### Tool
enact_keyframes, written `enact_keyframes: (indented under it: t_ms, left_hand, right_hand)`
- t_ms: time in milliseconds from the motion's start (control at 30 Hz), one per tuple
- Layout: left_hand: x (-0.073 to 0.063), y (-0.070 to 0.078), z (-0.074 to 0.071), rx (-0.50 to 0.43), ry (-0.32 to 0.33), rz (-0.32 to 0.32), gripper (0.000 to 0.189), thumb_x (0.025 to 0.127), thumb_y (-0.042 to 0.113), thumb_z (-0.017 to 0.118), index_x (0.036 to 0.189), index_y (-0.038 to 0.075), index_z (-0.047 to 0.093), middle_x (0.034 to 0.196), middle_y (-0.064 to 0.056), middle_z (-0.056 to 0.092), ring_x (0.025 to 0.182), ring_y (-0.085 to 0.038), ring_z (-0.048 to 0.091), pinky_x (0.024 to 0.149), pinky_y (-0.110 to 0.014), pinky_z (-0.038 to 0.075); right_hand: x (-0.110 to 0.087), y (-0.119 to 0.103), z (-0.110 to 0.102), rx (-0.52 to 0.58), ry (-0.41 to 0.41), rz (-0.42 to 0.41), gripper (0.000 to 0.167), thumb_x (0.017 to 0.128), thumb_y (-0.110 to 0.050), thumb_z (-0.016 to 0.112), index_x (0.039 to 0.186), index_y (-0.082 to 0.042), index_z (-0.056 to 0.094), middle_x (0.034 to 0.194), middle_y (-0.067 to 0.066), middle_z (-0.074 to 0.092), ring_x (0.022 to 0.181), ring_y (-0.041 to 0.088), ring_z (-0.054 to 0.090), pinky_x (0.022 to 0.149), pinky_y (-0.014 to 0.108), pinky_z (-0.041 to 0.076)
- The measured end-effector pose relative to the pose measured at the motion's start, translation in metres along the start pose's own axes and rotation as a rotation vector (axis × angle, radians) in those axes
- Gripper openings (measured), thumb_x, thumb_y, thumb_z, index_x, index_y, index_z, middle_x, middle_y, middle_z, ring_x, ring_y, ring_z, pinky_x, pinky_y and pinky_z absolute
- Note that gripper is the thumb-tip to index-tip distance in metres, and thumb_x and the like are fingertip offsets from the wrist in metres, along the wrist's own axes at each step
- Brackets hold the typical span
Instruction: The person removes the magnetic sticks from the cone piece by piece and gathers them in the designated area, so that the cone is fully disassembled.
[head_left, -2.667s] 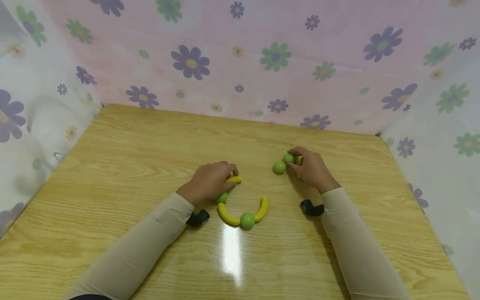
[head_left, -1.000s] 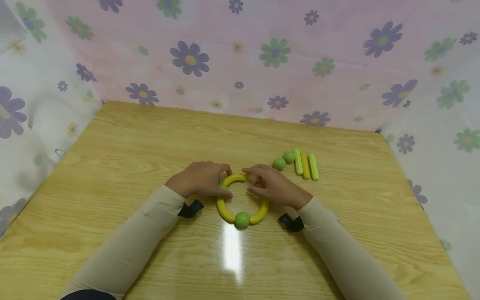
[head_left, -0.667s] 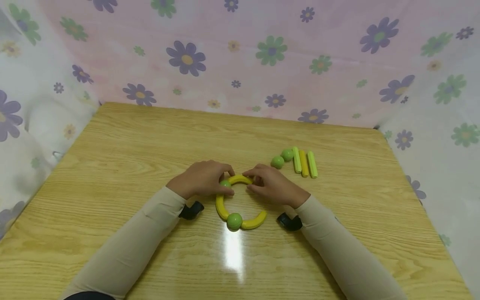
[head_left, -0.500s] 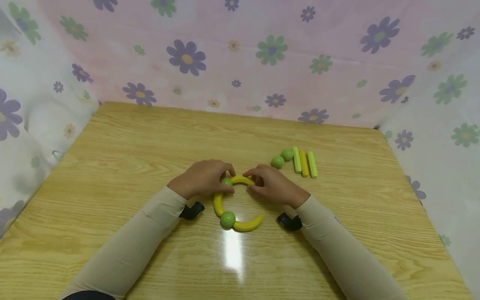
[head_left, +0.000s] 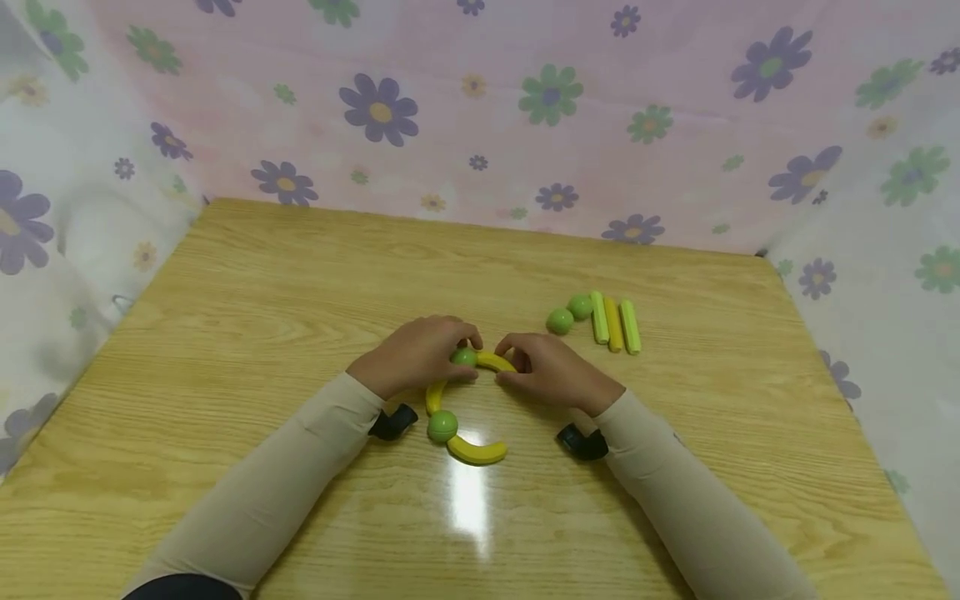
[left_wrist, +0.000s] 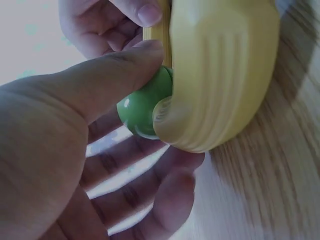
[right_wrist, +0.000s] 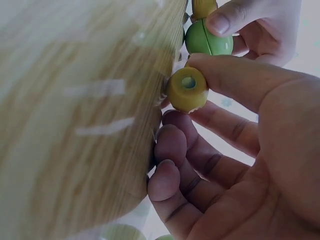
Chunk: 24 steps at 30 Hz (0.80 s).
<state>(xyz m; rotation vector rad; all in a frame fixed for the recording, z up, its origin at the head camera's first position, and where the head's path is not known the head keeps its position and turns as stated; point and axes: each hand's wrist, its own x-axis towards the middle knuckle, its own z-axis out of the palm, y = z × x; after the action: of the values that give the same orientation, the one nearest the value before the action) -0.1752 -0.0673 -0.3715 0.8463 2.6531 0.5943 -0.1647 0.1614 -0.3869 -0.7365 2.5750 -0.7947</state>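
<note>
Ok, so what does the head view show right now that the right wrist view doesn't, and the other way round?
Only the head view shows the three straight sticks lying side by side and the person's light sleeves.

Only the right wrist view shows the round hole in the end of the curved yellow piece.

Both show the left hand pinching a green ball, the right hand holding that same yellow piece, and the wooden table.
</note>
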Motion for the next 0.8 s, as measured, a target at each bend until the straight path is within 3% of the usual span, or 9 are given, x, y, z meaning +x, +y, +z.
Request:
enact_keyframes:
  t_ms: [233, 800]
  left_hand:
    - [-0.0002, -0.0004, 0.0003, 0.006, 0.053, -0.08, 0.034, 0.088, 0.041, 0.076, 0.112, 0.019, 0.07, 0.095, 0.005, 0.068, 0.081, -0.012, 0.06, 0.069, -0.029, 0.048]
    - [0.0011, -0.0007, -0.0005, 0.025, 0.054, -0.052, 0.035, 0.089, 0.041, 0.075, 0.115, 0.019, 0.07, 0.095, 0.004, 0.068, 0.081, -0.012, 0.06, 0.067, -0.028, 0.046]
  right_hand:
    - [0.0001, 0.0002, -0.0017, -0.005, 0.012, 0.006, 0.032, 0.096, -0.021, 0.068, 0.123, -0.006, 0.062, 0.074, -0.001, 0.059, 0.062, 0.01, 0.048, 0.062, 0.027, 0.044]
    - [0.0, 0.001, -0.0041, -0.029, 0.018, 0.008, 0.029, 0.096, -0.021, 0.067, 0.121, -0.007, 0.064, 0.073, -0.002, 0.058, 0.061, 0.01, 0.048, 0.06, 0.027, 0.043]
